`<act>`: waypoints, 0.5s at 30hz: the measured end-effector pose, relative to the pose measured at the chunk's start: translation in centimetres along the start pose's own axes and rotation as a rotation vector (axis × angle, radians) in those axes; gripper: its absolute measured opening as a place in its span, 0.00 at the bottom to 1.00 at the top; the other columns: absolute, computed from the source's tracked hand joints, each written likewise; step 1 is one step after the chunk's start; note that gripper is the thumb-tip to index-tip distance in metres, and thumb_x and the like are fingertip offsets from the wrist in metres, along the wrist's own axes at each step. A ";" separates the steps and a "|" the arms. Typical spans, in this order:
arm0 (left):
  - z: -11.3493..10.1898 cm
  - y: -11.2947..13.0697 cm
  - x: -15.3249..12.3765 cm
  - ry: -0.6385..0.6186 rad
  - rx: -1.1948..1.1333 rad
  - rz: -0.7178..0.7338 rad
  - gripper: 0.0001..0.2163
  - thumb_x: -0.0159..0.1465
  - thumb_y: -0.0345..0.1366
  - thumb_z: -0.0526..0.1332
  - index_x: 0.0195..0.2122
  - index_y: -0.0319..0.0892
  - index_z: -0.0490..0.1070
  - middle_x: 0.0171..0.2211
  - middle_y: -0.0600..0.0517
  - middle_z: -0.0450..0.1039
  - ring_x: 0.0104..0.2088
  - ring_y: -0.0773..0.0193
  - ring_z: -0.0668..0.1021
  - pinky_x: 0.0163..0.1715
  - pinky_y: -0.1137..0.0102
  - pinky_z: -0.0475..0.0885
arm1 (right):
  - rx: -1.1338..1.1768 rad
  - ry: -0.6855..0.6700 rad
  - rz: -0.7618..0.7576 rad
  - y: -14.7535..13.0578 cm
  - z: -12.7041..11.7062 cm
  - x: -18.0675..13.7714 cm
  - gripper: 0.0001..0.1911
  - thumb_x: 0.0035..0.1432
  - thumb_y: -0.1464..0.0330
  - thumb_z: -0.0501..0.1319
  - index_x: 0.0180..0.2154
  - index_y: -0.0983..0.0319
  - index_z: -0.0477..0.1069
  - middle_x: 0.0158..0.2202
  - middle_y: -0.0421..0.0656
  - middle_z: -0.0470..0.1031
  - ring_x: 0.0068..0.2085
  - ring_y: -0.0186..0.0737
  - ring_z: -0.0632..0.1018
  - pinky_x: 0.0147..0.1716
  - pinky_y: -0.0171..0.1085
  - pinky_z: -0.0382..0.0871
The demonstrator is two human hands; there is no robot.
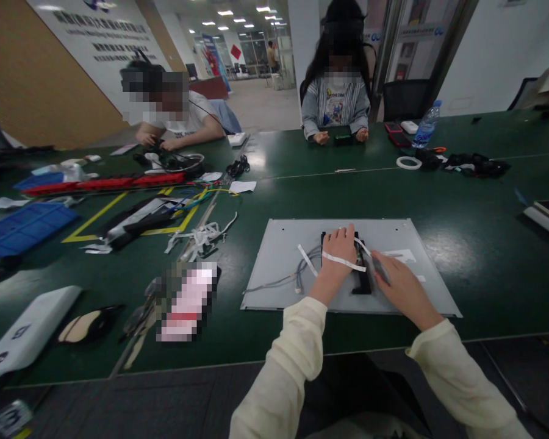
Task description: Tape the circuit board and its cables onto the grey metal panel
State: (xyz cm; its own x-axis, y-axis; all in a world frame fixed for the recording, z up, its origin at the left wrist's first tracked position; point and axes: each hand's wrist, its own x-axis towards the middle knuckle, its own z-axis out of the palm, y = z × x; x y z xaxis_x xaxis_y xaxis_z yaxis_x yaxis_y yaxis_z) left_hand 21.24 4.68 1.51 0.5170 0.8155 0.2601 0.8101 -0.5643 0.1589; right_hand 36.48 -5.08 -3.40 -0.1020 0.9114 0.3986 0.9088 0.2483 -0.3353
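Observation:
A grey metal panel (274, 268) lies flat on the table before me. On its middle sits a black frame (362, 284) with a bit of green circuit board showing. My left hand (338, 253) is closed over the frame's upper left part, and a white strip (345, 262) runs across its back. My right hand (405, 286), just to the right, holds a flat grey thing (379, 269) whose kind I cannot make out. A grey cable (299, 271) with a small white connector trails to the left on the panel. My fingertips are partly hidden.
Left of the panel lie a phone (190, 305), torn white strips (204, 238), a computer mouse (85, 325), a white device (30, 332) and a blue tray (27, 228). Two people sit across the table. A water bottle (426, 127) and tape roll (409, 163) stand far right.

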 end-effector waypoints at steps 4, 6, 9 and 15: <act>-1.4 0.2 -1.3 0.046 -0.022 0.054 0.18 0.65 0.29 0.51 0.57 0.39 0.59 0.53 0.43 0.68 0.55 0.55 0.68 0.53 0.61 0.63 | 0.118 0.063 -0.159 -2.6 -1.5 0.6 0.27 0.62 0.71 0.52 0.62 0.59 0.55 0.60 0.49 0.63 0.59 0.45 0.66 0.57 0.48 0.65; -2.1 -0.1 -2.2 0.032 -0.037 0.067 0.19 0.64 0.28 0.52 0.56 0.40 0.60 0.55 0.43 0.66 0.56 0.55 0.67 0.54 0.61 0.62 | 0.140 0.062 -0.233 -4.1 -2.2 0.8 0.27 0.62 0.73 0.52 0.62 0.56 0.56 0.61 0.47 0.61 0.60 0.44 0.64 0.58 0.48 0.64; -2.9 -1.4 -3.7 0.029 -0.038 0.004 0.18 0.64 0.29 0.53 0.56 0.40 0.61 0.53 0.44 0.66 0.54 0.55 0.69 0.53 0.60 0.64 | 0.147 0.057 -0.255 -5.4 -2.3 1.1 0.27 0.61 0.74 0.53 0.61 0.56 0.57 0.59 0.47 0.63 0.60 0.44 0.65 0.58 0.49 0.64; -3.0 -5.0 -7.3 0.011 0.036 -0.217 0.13 0.64 0.33 0.55 0.50 0.39 0.66 0.47 0.43 0.71 0.49 0.54 0.72 0.49 0.61 0.67 | 0.160 -0.009 -0.220 -5.9 -0.4 1.2 0.22 0.62 0.75 0.51 0.57 0.60 0.64 0.58 0.48 0.65 0.60 0.44 0.65 0.58 0.50 0.64</act>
State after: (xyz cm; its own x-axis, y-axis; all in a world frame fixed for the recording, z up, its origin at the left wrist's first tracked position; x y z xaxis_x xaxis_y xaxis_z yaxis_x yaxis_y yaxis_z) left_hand 12.60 1.18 1.72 0.3267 0.9157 0.2341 0.9115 -0.3707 0.1780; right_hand 31.19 -5.63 -0.58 -0.2938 0.8325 0.4697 0.7890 0.4886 -0.3725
